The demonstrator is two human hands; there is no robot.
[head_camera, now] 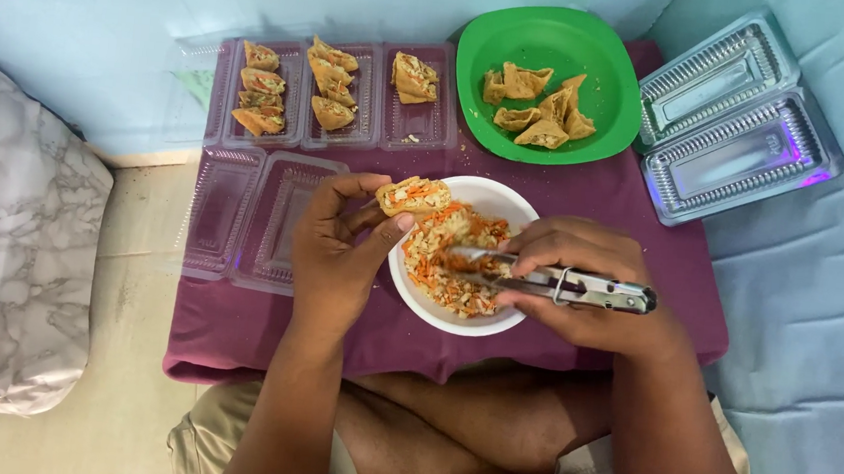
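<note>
My left hand (pixel 341 246) holds a fried tofu pocket (pixel 412 196) stuffed with shredded filling, just above the rim of a white bowl (pixel 505 203). My right hand (pixel 584 285) grips metal tongs (pixel 564 286) whose tips pinch a bit of orange and white shredded filling (pixel 450 259) inside the bowl. The bowl rests on a purple cloth (pixel 605 206) over a low surface in front of my crossed legs.
A green plate (pixel 548 41) with several unfilled tofu pockets (pixel 540 111) sits behind the bowl. Clear plastic trays (pixel 334 85) at the back left hold filled pockets; empty clear trays (pixel 258 214) lie to the left, and two more (pixel 737 126) at the right. A marble-patterned cushion (pixel 10 245) is far left.
</note>
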